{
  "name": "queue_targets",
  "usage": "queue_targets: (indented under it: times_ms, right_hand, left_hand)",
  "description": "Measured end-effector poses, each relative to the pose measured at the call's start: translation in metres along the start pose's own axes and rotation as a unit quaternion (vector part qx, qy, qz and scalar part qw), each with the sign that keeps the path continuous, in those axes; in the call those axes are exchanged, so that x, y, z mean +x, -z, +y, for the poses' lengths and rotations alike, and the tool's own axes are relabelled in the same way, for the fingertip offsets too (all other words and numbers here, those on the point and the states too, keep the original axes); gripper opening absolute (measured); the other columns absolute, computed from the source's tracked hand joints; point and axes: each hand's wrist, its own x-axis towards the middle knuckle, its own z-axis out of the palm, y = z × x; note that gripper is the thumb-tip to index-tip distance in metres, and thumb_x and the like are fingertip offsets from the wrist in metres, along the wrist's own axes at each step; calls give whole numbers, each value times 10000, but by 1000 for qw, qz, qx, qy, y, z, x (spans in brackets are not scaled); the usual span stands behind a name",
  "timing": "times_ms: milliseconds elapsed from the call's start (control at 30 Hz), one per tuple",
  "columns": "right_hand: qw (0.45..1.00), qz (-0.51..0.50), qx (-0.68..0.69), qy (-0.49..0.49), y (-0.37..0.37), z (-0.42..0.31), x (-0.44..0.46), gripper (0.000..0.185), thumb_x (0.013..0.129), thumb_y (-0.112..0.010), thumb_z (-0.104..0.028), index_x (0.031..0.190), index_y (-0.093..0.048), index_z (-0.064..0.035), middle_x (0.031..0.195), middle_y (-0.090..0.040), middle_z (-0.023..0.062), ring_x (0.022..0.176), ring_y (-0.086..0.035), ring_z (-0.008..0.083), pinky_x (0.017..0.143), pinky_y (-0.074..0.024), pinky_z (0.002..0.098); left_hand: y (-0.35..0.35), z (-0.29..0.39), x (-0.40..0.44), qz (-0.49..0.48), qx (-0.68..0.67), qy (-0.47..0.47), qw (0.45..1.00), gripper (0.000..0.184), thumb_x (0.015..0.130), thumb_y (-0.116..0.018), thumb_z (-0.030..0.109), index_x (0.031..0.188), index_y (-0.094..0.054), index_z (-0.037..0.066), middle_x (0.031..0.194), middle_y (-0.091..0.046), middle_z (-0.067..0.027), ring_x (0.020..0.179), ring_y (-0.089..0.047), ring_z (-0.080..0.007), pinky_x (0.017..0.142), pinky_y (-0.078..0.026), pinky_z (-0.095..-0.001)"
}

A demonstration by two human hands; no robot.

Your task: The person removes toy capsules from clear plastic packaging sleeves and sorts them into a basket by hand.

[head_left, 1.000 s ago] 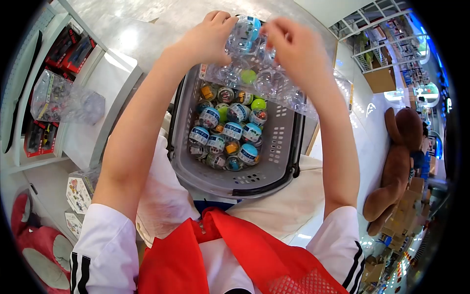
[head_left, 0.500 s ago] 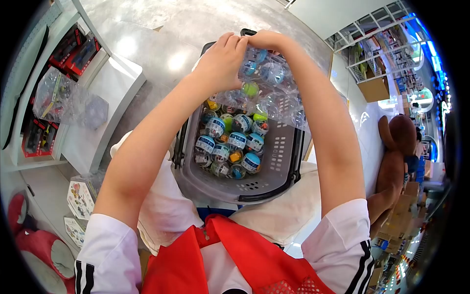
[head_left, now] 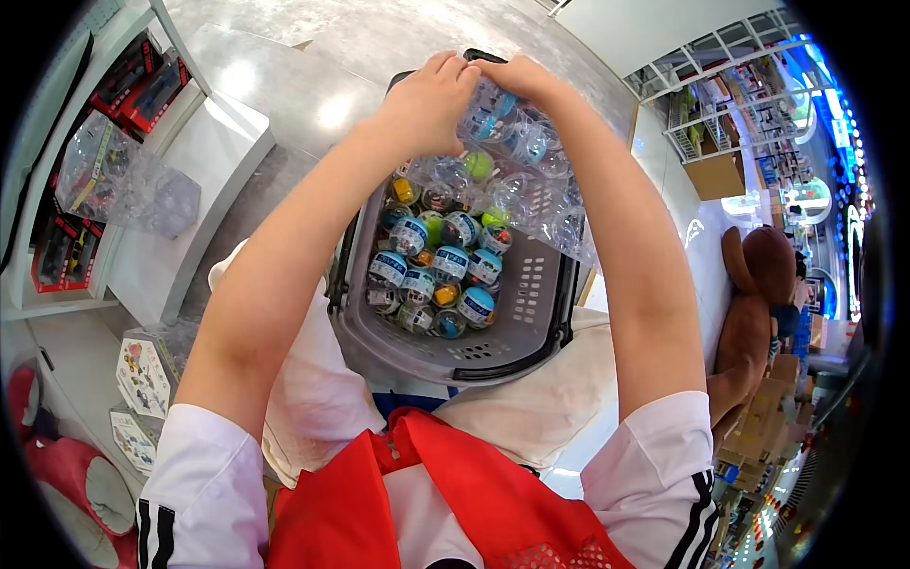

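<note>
A grey plastic basket (head_left: 517,327) with slotted walls stands between my knees. Several clear toy capsules (head_left: 453,263) with blue-and-white labels are piled in its near left part. Over the basket's far side lies a clear plastic bag (head_left: 566,226) with more capsules in it, some blue, one green. My left hand (head_left: 434,102) is closed on the bag's far end, fingers bent over it. My right hand (head_left: 517,76) meets it there, also gripping the plastic, with its fingertips partly hidden. The bag's mouth cannot be made out.
On the left, a white shelf (head_left: 223,142) holds red boxed toys (head_left: 156,95) and a crumpled clear bag (head_left: 123,180). Hexagonal boxes (head_left: 142,375) and a red plush toy (head_left: 81,474) sit below. A large brown figure (head_left: 744,341) and cardboard boxes (head_left: 773,408) are at right.
Both hands keep their hold on the bag's far end, almost in place. The view has shifted slightly, so the basket and capsules appear a little further up and left.
</note>
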Motion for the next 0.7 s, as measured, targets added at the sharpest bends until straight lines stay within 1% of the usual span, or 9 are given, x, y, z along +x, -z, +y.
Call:
queue_targets:
  times_ms: [100, 200, 300, 400, 500, 600, 633, 700]
  right_hand:
    - [1000, 6, 15, 14, -3, 4, 5, 645, 650, -634, -566, 899, -661, 28, 898, -649, 150, 831, -613, 255, 698, -478, 361]
    - [999, -17, 32, -1, -4, 6, 9, 642, 671, -610, -566, 918, -655, 25, 910, -648, 153, 841, -615, 258, 702, -480, 359]
    - [1000, -25, -12, -7, -8, 12, 22, 686, 680, -580, -601, 966, -647, 20, 962, -638, 172, 873, -608, 263, 718, -477, 374]
    - [994, -79, -73, -9, 2, -13, -4, 728, 696, -534, -631, 1115, -608, -40, 1130, -589, 187, 1017, -574, 284, 827, -454, 394]
    - [967, -124, -220, -24, -3, -17, 1, 728, 732, -478, -636, 1251, -523, -127, 1286, -497, 159, 1167, -489, 290, 943, -393, 409]
    - [939, -211, -267, -52, -7, -12, -8, 688, 778, -429, -605, 1322, -443, -183, 1360, -427, 125, 1253, -407, 281, 1005, -345, 401]
    - [938, -222, -263, -39, -5, -12, -17, 663, 795, -434, -585, 1315, -454, -175, 1335, -461, 109, 1217, -443, 251, 968, -372, 391]
    - [953, -252, -163, -40, -4, -4, -29, 652, 792, -455, -579, 1291, -485, -160, 1303, -491, 98, 1171, -476, 227, 936, -388, 378]
  left_hand:
    - [-4, -3, 1, 11, -4, -4, 1000, 883, 543, -778, 207, 1278, -350, -29, 1278, -422, -162, 1285, -316, -308, 1027, -370, -356]
    - [-6, -5, 3, 20, 5, -8, 1000, 884, 545, -781, 211, 1281, -350, -24, 1279, -421, -158, 1282, -319, -311, 1030, -365, -359]
    - [-4, -2, 3, -1, 42, 14, 999, 891, 544, -788, 219, 1281, -349, -22, 1286, -416, -155, 1281, -316, -328, 1029, -362, -370]
    - [-6, -1, 1, -6, 28, 17, 999, 879, 538, -796, 231, 1263, -364, -15, 1270, -424, -153, 1263, -331, -339, 1008, -376, -380]
    - [-9, 7, 0, -57, 10, 6, 998, 818, 541, -793, 247, 1205, -404, -33, 1219, -447, -160, 1209, -380, -338, 974, -400, -387]
    - [-18, 21, -5, -85, 42, -22, 995, 748, 550, -783, 269, 1133, -443, -53, 1157, -471, -166, 1148, -424, -319, 959, -407, -376]
    - [-17, 26, -5, -106, 35, -23, 993, 713, 562, -772, 289, 1095, -461, -68, 1118, -484, -167, 1125, -434, -311, 951, -412, -356]
    - [-17, 33, -5, -122, 26, -18, 992, 705, 568, -770, 295, 1093, -464, -64, 1106, -487, -164, 1128, -431, -307, 945, -418, -349]
